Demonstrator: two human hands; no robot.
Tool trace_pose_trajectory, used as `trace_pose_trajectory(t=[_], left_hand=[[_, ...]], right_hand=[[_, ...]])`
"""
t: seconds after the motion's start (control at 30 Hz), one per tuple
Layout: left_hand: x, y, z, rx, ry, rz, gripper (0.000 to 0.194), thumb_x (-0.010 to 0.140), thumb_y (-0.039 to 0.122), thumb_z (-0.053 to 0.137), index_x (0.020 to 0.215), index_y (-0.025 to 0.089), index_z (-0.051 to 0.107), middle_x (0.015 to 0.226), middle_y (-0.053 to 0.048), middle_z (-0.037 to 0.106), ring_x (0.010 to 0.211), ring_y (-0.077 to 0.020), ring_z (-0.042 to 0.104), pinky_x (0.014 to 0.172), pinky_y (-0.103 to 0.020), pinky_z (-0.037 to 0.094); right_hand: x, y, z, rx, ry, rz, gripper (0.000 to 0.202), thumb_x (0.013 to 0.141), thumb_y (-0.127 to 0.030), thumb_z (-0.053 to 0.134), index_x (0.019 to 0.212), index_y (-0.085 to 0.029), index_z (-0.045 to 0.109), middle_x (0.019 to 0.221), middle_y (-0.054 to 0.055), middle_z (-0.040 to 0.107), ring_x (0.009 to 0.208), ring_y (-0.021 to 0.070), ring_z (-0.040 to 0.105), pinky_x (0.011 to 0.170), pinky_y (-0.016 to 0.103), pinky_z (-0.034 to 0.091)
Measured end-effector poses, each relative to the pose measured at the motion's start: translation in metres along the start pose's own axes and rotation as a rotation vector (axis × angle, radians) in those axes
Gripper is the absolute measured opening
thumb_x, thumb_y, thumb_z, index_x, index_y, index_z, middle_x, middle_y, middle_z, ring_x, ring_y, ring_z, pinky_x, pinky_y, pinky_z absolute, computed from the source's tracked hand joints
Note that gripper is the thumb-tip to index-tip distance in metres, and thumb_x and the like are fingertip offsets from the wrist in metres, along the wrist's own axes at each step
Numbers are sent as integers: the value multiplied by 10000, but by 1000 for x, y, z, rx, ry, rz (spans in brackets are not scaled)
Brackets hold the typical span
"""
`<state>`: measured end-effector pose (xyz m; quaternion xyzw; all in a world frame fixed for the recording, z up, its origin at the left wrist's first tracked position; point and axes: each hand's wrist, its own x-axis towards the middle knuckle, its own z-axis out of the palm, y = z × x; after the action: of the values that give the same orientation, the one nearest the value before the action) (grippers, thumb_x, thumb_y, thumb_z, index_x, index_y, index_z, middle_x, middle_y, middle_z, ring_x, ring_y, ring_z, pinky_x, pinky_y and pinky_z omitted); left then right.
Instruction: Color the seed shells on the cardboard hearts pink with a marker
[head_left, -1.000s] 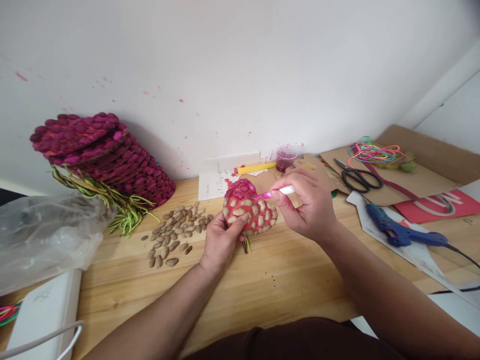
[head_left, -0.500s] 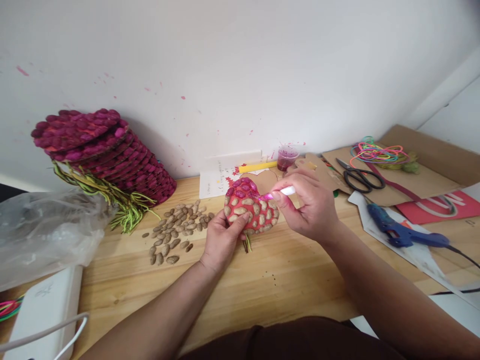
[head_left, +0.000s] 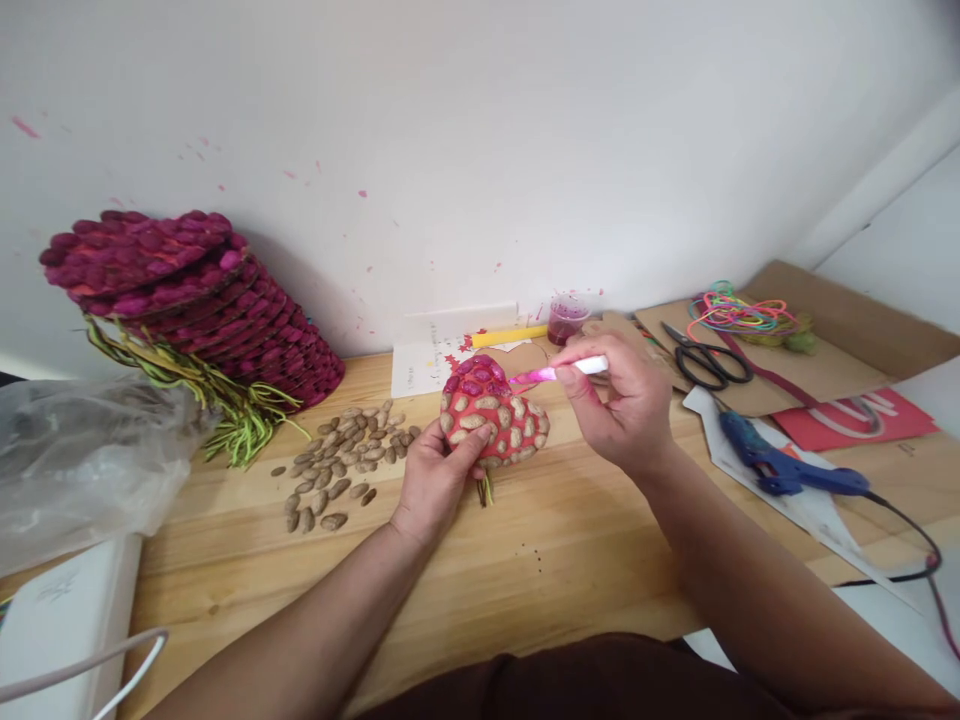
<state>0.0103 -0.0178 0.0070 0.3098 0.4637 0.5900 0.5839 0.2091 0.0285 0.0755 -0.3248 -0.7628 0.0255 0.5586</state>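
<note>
My left hand (head_left: 437, 478) pinches the lower left edge of a red heart-shaped piece (head_left: 491, 450), thumb on top. Unshelled peanuts cover its face; those at the upper left are painted magenta, the others are bare tan. Short green strands stick out below it. Between the fingers of my right hand (head_left: 619, 405) is a paintbrush (head_left: 592, 366) with a white handle and pink-stained front. Its tip is at the heart's upper middle, by the border of the painted part; whether it touches a peanut I cannot tell.
Loose peanuts (head_left: 352, 440) lie left of my left hand. Behind them leans a tall stack of magenta peanut-covered pieces (head_left: 217, 300). A cup of magenta paint (head_left: 568, 318) stands by the wall. Scissors (head_left: 711, 362) and a blue glue gun (head_left: 787, 470) lie at right.
The view has shifted slightly. My right hand has drawn a little up and away from the heart, showing more of the brush, whose tip stays near the same spot. My left hand keeps its hold.
</note>
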Motion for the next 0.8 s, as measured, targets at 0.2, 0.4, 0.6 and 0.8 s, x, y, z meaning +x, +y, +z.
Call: trace_pose_trajectory(t=[0.2,0.4,0.6,0.8], left_hand=[[2,-2,0,-31,-20,-4,438,623,390,992,886,138,748,820,-17,765,590,-72,593,463,-152,486],[3,-4,-2,-30,-48,-15,462,634,396,989,939,141,754,917,-53,796,691,-110,658,502,-163,511],[6,-8,-3,-20,-71,-16,488,613,356,1000,986,158,754,943,-57,809,733,-126,684,544,-168,531],[5,-7,-2,-11,-83,-21,503,621,362,995,1006,157,745,943,-64,806,725,-127,679,584,-190,555]], right_hand=[[9,31,-13,-93,199,264,198,982,-412,646,949,-228,710,847,15,727,736,166,638,718,333,488],[33,75,-25,-387,192,362,275,954,-484,610,927,-228,705,826,26,701,784,208,617,793,376,477],[60,106,-21,-554,158,470,263,939,-444,567,906,-228,714,874,67,721,913,257,611,893,417,463],[75,116,7,-736,-159,649,241,926,-421,608,901,-218,734,1096,129,724,1131,339,555,940,472,441]])
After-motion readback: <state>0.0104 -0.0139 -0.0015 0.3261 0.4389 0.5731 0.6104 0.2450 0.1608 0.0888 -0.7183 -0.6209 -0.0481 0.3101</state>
